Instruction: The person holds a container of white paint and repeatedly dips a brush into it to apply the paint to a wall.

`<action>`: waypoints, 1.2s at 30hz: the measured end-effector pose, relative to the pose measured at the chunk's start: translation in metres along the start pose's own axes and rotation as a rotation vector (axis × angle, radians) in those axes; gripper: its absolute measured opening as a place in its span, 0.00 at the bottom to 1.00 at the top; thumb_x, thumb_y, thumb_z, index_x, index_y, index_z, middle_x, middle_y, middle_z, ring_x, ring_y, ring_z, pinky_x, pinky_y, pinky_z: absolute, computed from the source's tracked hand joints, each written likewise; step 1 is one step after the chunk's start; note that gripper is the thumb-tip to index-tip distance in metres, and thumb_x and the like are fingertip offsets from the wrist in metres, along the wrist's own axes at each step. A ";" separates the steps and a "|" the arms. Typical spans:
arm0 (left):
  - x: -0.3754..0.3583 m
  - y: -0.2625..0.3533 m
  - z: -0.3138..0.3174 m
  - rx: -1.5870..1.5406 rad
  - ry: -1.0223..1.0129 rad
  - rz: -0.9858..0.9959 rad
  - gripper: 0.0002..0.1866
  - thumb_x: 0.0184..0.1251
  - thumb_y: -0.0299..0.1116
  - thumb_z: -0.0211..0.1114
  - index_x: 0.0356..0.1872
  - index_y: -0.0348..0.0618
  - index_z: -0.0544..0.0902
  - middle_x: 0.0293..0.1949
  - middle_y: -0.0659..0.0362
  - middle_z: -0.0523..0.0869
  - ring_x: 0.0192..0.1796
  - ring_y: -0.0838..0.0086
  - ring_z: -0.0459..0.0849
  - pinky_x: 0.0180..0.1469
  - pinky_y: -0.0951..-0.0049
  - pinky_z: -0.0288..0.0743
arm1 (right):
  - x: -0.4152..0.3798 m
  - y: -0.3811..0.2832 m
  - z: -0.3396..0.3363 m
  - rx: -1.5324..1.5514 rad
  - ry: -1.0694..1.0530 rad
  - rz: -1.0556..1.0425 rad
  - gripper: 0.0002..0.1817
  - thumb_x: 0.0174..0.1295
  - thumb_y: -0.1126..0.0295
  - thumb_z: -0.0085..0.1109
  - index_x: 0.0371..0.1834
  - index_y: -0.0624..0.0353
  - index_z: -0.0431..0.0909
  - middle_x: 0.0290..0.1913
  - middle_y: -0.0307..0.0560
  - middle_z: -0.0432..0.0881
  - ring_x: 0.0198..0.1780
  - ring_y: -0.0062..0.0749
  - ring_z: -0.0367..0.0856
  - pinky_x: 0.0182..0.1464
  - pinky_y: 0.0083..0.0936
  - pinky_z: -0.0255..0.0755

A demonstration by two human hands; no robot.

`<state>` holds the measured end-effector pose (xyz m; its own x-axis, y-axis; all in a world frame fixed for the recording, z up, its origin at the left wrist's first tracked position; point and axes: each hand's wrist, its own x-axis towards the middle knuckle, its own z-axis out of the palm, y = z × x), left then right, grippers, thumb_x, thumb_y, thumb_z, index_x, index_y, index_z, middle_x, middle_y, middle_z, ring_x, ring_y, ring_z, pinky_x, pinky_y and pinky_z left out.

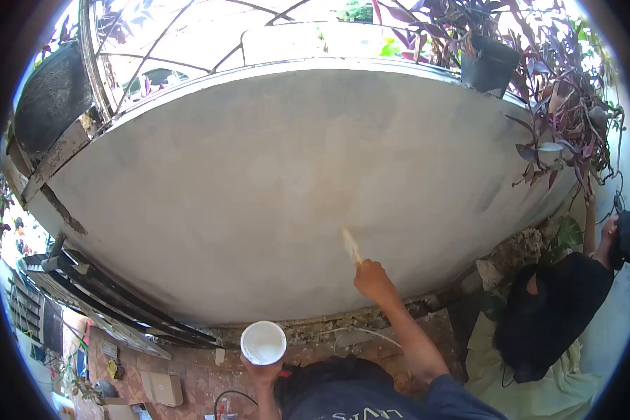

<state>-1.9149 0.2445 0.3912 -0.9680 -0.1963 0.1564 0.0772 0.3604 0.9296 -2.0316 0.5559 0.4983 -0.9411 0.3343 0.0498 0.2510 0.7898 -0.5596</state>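
My right hand (373, 281) is closed round the handle of a paintbrush (351, 245). Its pale bristles point up at the wall (259, 182), and their tip overlaps the wall surface in this view. A white plastic tub (263, 343) sits in my left hand (262, 369), the fingers gripping it from below and the side. White paint-like material shows inside the tub. The wall is beige-grey, with patchy lighter and darker areas.
Along the wall's top run a metal railing and a potted purple plant (488, 63). A co-worker in black (553, 315) is at the right, near a green cloth (486, 364). A dark slatted metal piece (112, 301) leans at left; a cardboard box (162, 388) stands on the tiles.
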 end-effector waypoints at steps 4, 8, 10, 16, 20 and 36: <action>0.008 0.005 0.001 0.061 0.094 0.114 0.39 0.42 0.29 0.82 0.57 0.37 0.68 0.49 0.54 0.80 0.50 0.66 0.81 0.53 0.66 0.75 | 0.023 -0.002 -0.044 0.018 -0.226 0.101 0.14 0.54 0.73 0.52 0.41 0.71 0.78 0.41 0.71 0.81 0.46 0.65 0.80 0.51 0.49 0.75; 0.014 0.014 0.005 0.041 0.142 0.170 0.40 0.42 0.32 0.82 0.57 0.36 0.69 0.48 0.54 0.80 0.50 0.66 0.80 0.54 0.65 0.74 | 0.003 -0.109 -0.192 0.062 0.262 -0.022 0.13 0.61 0.68 0.50 0.41 0.68 0.76 0.37 0.69 0.80 0.43 0.66 0.78 0.46 0.49 0.74; 0.015 0.016 0.009 0.050 0.126 0.151 0.40 0.42 0.32 0.82 0.57 0.36 0.69 0.49 0.54 0.80 0.50 0.66 0.80 0.54 0.65 0.74 | -0.013 -0.138 -0.227 0.002 0.801 -0.328 0.15 0.70 0.63 0.47 0.36 0.67 0.74 0.26 0.65 0.77 0.34 0.62 0.76 0.38 0.46 0.73; 0.001 0.013 0.017 0.057 0.072 0.095 0.40 0.42 0.31 0.82 0.57 0.38 0.68 0.49 0.54 0.80 0.51 0.67 0.80 0.54 0.66 0.74 | -0.002 -0.120 -0.183 0.226 0.720 -0.332 0.18 0.73 0.62 0.45 0.31 0.67 0.72 0.22 0.66 0.76 0.27 0.63 0.78 0.26 0.49 0.71; -0.006 0.006 0.013 -0.071 0.090 0.034 0.44 0.37 0.33 0.83 0.58 0.36 0.67 0.51 0.51 0.78 0.54 0.63 0.79 0.56 0.65 0.73 | 0.007 0.017 0.024 0.104 0.216 -0.055 0.16 0.71 0.67 0.45 0.32 0.71 0.73 0.24 0.68 0.78 0.29 0.64 0.80 0.30 0.51 0.74; 0.003 0.011 0.000 0.101 0.249 0.205 0.36 0.44 0.31 0.82 0.55 0.36 0.72 0.47 0.54 0.82 0.48 0.68 0.82 0.54 0.67 0.74 | -0.010 -0.142 -0.190 1.407 0.024 -0.326 0.24 0.74 0.52 0.44 0.20 0.53 0.60 0.12 0.27 0.52 0.10 0.12 0.49 0.12 0.17 0.39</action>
<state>-1.9170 0.2477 0.4019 -0.8455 -0.3229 0.4253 0.2280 0.5019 0.8343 -2.0149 0.5380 0.7341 -0.9046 0.2609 0.3372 -0.4101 -0.3160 -0.8556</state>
